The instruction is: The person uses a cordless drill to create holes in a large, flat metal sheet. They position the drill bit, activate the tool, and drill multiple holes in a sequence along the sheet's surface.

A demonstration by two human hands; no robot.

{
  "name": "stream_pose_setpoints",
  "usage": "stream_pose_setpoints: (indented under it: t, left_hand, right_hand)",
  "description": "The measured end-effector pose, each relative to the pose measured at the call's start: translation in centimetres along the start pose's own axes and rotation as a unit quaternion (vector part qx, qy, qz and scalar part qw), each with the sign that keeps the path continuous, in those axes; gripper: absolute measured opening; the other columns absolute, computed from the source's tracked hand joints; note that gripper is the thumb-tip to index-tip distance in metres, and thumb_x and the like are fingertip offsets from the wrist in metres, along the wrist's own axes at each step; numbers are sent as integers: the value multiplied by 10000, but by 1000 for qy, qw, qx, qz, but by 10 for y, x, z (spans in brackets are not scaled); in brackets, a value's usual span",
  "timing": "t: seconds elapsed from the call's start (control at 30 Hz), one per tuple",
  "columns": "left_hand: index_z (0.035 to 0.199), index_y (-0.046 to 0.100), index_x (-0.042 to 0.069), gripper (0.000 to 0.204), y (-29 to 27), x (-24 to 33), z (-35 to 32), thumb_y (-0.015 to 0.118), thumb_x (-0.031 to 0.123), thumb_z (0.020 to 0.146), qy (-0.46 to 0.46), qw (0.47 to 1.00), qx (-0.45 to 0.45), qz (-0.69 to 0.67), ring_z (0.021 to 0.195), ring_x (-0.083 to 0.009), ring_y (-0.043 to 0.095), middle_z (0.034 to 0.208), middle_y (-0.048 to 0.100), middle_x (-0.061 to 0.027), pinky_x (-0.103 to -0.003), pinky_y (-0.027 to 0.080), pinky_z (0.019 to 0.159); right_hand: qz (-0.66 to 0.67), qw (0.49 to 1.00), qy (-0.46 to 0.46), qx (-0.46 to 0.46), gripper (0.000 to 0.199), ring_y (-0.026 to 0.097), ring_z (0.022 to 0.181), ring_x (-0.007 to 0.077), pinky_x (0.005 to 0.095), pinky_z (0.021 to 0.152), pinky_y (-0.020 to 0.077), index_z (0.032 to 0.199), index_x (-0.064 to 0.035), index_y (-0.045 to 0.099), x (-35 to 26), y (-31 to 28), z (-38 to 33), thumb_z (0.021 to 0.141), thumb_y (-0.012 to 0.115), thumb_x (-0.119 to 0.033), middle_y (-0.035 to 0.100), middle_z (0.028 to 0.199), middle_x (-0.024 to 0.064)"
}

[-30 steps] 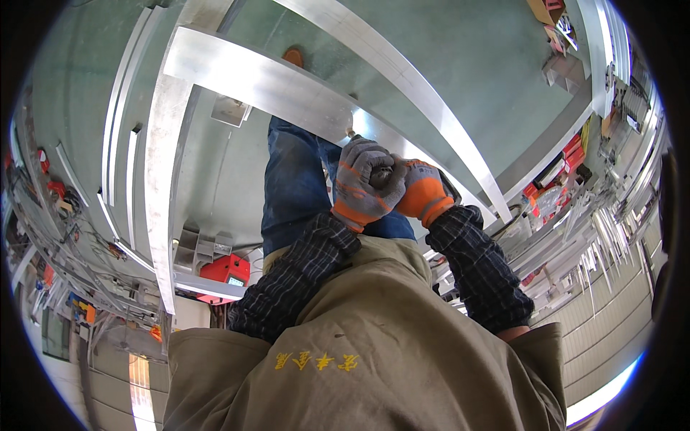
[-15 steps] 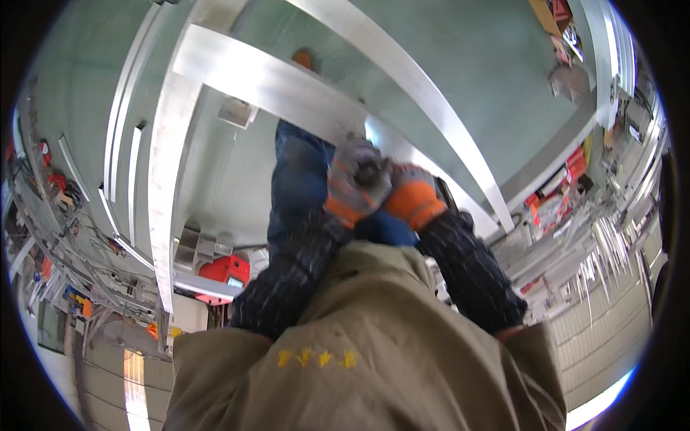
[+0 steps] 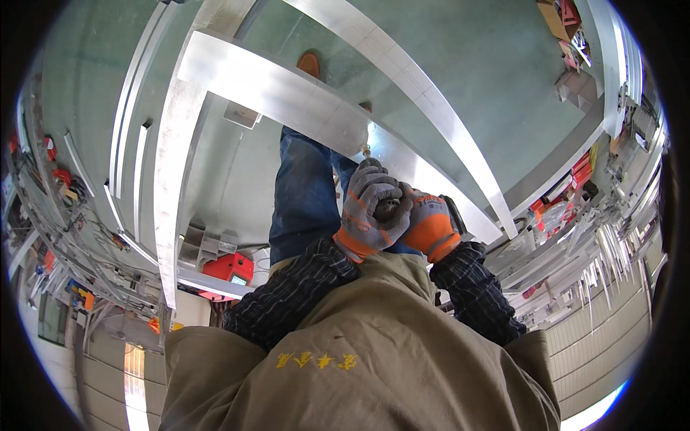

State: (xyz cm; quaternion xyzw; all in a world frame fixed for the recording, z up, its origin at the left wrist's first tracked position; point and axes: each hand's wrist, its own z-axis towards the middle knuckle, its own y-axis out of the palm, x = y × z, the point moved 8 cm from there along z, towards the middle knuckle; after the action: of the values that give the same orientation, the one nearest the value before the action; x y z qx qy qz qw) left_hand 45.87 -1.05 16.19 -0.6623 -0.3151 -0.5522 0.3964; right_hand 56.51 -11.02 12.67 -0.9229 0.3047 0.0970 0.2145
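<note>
Both my hands, in grey gloves with orange cuffs, are wrapped round a dark power drill (image 3: pixel 387 209), mostly hidden by the gloves. My left hand (image 3: pixel 368 210) closes over its body from the left. On the right, my right hand (image 3: pixel 430 224) grips it, with a dark part of the tool showing beside the wrist. The drill's brassy tip (image 3: pixel 366 151) points away from me at a silver metal bar (image 3: pixel 280 90) that crosses in front of my legs. A bright spot of light falls on the bar around the tip; whether they touch, I cannot tell.
A wide metal beam (image 3: pixel 169 172) runs along the left, and a curved-looking bar (image 3: pixel 417 90) lies beyond. A red machine (image 3: pixel 228 269) stands low at left near small metal pieces (image 3: pixel 198 248). Long thin profiles (image 3: pixel 128 122) lie farther left. Cardboard boxes (image 3: pixel 559 20) sit far right.
My hands and the drill have come closer to my body and slightly right. The drill tip, blurred and hidden before, now shows at the bar.
</note>
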Motion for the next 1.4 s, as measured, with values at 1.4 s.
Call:
stream_pose_setpoints:
  t: [1.4]
  left_hand:
    - [1003, 644, 135, 346, -6, 5, -13, 872, 179, 746, 39, 997, -56, 18, 1112, -341, 622, 1118, 664, -82, -508, 510, 1024]
  right_hand:
    - [194, 976, -55, 84, 510, 704, 968, 382, 459, 838, 571, 1267, -113, 564, -10, 23, -10, 860, 753, -355, 710, 1038, 163]
